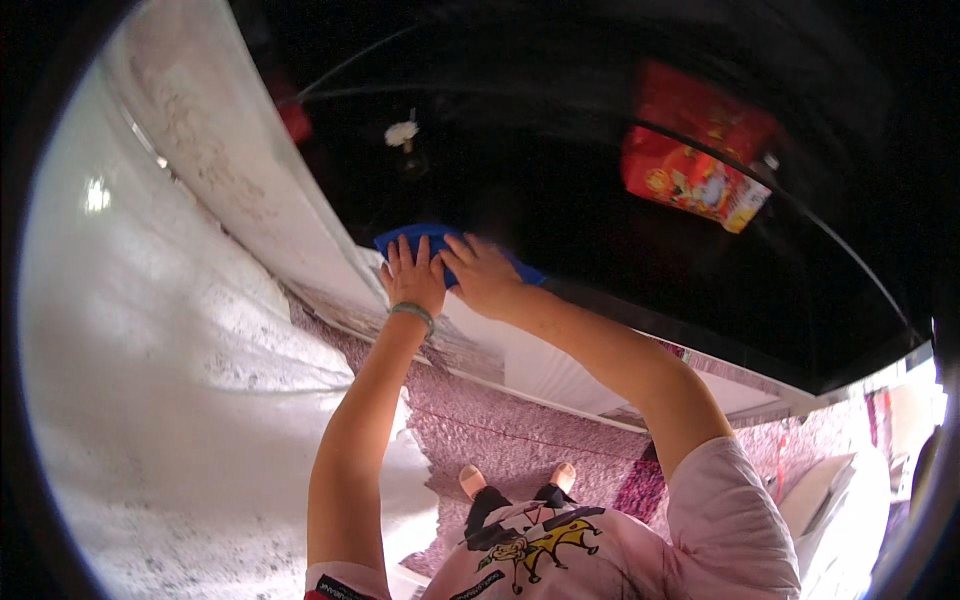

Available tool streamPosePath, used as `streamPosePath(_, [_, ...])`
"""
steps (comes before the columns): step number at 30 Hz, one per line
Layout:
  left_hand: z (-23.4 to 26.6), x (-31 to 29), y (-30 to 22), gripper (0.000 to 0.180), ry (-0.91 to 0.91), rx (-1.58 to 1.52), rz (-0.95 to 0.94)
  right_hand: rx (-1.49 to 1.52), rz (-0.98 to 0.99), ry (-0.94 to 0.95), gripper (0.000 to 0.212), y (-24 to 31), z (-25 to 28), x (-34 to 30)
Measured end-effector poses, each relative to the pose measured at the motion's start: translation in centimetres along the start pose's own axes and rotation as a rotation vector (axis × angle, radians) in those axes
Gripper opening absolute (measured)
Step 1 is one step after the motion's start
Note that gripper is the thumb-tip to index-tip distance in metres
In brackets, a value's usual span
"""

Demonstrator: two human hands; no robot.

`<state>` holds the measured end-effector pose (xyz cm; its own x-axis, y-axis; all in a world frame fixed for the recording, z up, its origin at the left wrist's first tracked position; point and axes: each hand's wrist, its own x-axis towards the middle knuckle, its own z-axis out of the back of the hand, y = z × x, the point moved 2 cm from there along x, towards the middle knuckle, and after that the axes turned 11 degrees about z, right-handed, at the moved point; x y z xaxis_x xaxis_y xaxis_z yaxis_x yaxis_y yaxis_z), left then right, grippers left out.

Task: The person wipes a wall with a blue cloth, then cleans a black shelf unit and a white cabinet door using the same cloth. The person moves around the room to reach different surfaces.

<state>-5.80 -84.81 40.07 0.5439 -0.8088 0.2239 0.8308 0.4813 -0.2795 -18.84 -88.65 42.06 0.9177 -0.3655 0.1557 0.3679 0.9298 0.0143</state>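
A blue cloth lies folded on the near edge of a glossy black tabletop. My left hand rests flat on the cloth's left part with its fingers spread; a green bangle is round that wrist. Close beside it, my right hand presses flat on the cloth too, fingers stretched out and pointing up and to the left. Neither hand is closed round the cloth. Their palms and fingers hide much of it.
Farther right on the black top is a red printed bag. A small white flower stands beyond my hands. Pale, shiny draped material fills the left side. Underneath lies a pinkish shaggy carpet, where my feet are.
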Motion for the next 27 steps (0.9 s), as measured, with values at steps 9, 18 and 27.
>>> streamPosePath(9, [-0.1,-4.8,-9.4,0.050,0.147,0.085,-0.317,0.016,-0.113,-0.044,0.058,-2.4,2.4,-11.0])
streamPosePath(18, [-2.3,-16.3,-26.1,0.052,0.259,0.026,-0.750,-0.129,-0.471,-0.290,0.062,-4.5,5.2,-31.7])
streamPosePath(27, [-4.2,-27.1,-42.5,0.053,0.486,-0.052,-1.041,-0.211,-0.778,-0.382,0.065,-6.5,8.0,-49.5])
